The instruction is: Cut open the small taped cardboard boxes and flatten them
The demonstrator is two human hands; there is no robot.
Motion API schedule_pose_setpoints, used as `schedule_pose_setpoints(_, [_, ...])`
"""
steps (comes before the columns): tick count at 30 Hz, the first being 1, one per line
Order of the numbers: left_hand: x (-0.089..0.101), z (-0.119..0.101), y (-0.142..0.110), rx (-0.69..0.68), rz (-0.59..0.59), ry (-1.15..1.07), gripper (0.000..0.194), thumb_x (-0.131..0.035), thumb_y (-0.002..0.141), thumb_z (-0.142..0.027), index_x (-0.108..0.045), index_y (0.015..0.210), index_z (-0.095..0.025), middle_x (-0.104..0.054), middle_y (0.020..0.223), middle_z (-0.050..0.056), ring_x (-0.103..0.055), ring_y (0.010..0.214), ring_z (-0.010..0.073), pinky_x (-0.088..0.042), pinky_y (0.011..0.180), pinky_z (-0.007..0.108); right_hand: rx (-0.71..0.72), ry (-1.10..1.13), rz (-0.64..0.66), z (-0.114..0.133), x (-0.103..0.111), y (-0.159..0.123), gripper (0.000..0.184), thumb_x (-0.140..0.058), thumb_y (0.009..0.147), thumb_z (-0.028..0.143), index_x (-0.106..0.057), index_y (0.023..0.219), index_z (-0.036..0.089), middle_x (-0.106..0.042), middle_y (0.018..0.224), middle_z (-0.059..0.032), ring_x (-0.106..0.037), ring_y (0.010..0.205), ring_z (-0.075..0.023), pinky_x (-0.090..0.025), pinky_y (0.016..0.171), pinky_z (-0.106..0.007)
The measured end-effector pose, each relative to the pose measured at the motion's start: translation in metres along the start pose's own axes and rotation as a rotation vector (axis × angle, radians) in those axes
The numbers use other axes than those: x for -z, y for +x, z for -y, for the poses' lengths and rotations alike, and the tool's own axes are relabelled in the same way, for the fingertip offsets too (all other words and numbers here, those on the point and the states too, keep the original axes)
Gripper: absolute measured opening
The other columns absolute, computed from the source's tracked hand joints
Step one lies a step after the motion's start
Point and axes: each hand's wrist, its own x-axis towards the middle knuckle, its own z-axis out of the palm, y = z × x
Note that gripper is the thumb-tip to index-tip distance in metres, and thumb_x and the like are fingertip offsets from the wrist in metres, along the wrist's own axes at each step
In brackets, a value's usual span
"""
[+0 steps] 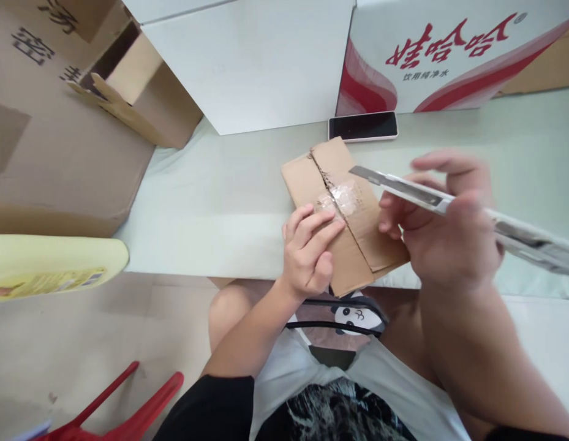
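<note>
A small brown cardboard box lies at a slant near the front edge of the pale green surface. A ragged seam runs along its top, with clear tape stuck across the middle. My left hand rests on the box's left side, its fingers stretched over the cardboard beside the seam. My right hand is closed around a utility knife with a white handle. The knife's blade is out and points left, above the box's upper right part. Parts of the right hand are slightly blurred.
A phone lies behind the box, against a white carton with red markings. Large cardboard boxes stand at left, near a yellow container. A red plastic piece of furniture is on the floor lower left.
</note>
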Motion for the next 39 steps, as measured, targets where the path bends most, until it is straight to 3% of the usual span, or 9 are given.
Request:
schedule_pose_setpoints(6, [-0.002,-0.001,0.000,0.013,-0.015,-0.039,0.044,-0.036,0.102,-0.036,-0.069,0.124,-0.018,-0.071,0.126,0.011,-0.054,0.131,0.0274,-0.040,0.119,0.046,-0.005,-0.597,0.011,0.004,-0.001,-0.006,0.020,-0.069,0.089,0.037,-0.074,0.104,0.026,-0.078,0.090,-0.0014,-0.070,0.070,-0.0162,-0.055,0.067,-0.031])
schedule_pose_setpoints(14, [-0.001,0.002,0.000,-0.009,0.001,-0.062,0.043,-0.039,0.101,-0.036,-0.070,0.123,-0.017,-0.071,0.125,0.012,-0.054,0.132,0.0278,-0.042,0.118,0.046,0.043,-0.857,0.024,0.004,-0.014,-0.006,0.018,-0.063,0.088,0.030,-0.075,0.100,0.024,-0.081,0.087,-0.0002,-0.075,0.073,-0.0157,-0.056,0.070,-0.027])
schedule_pose_setpoints(20, [-0.001,0.003,0.001,-0.003,-0.005,-0.089,0.044,-0.039,0.102,-0.038,-0.071,0.121,-0.014,-0.072,0.123,0.013,-0.057,0.128,0.0280,-0.043,0.117,0.047,0.095,-0.910,0.045,0.004,-0.015,-0.007,0.018,-0.061,0.087,0.026,-0.075,0.100,0.024,-0.081,0.089,0.0007,-0.074,0.071,-0.0121,-0.056,0.071,-0.022])
schedule_pose_setpoints(27, [0.000,0.003,0.000,-0.006,0.009,-0.078,0.043,-0.040,0.102,-0.037,-0.071,0.122,-0.015,-0.072,0.125,0.012,-0.056,0.130,0.0274,-0.042,0.118,0.046,0.196,-0.950,0.070,-0.005,-0.010,-0.004,0.017,-0.061,0.086,0.028,-0.075,0.096,0.027,-0.079,0.079,0.0023,-0.070,0.060,-0.0134,-0.053,0.060,-0.024])
schedule_pose_setpoints(39, [0.001,0.007,-0.002,-0.016,0.019,-0.080,0.045,-0.039,0.101,-0.037,-0.071,0.125,-0.017,-0.072,0.127,0.011,-0.054,0.133,0.0275,-0.041,0.118,0.046,0.154,-0.881,0.051,-0.002,-0.011,-0.005,0.016,-0.060,0.084,0.027,-0.074,0.092,0.026,-0.077,0.077,0.0025,-0.068,0.060,-0.0129,-0.054,0.062,-0.024])
